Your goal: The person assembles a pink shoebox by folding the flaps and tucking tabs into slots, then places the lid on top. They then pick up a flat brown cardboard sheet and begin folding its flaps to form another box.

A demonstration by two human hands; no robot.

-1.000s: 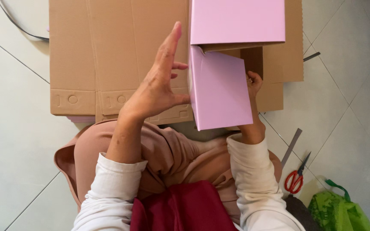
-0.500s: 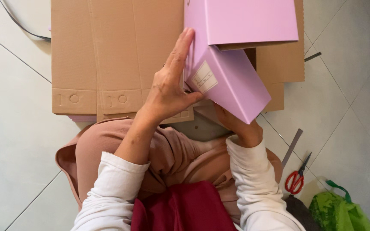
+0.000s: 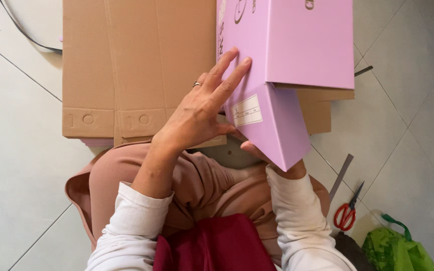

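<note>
Two hands are working one pink box: the left hand (image 3: 199, 113) is pressing open fingers flat against its side, the right hand (image 3: 272, 158) is cupping beneath the pink box (image 3: 277, 75) to steady it. Flattened brown cardboard (image 3: 136, 65) is lying beyond the left hand; red scissors (image 3: 347, 213) are lying on the floor right of the right hand.

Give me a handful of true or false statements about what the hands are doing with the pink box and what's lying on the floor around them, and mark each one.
1. The left hand lies with spread fingers on the lilac-pink cardboard box. True.
2. The right hand rests on top of the box. False: it supports the box from beneath and is mostly hidden.
3. Red-handled scissors lie on the pale tiled floor. True.
4. The flat brown corrugated cardboard sheet stands upright against a wall. False: it lies flat on the floor.
5. The green bag lies on the cardboard sheet. False: it lies on the tiles near the scissors.
</note>
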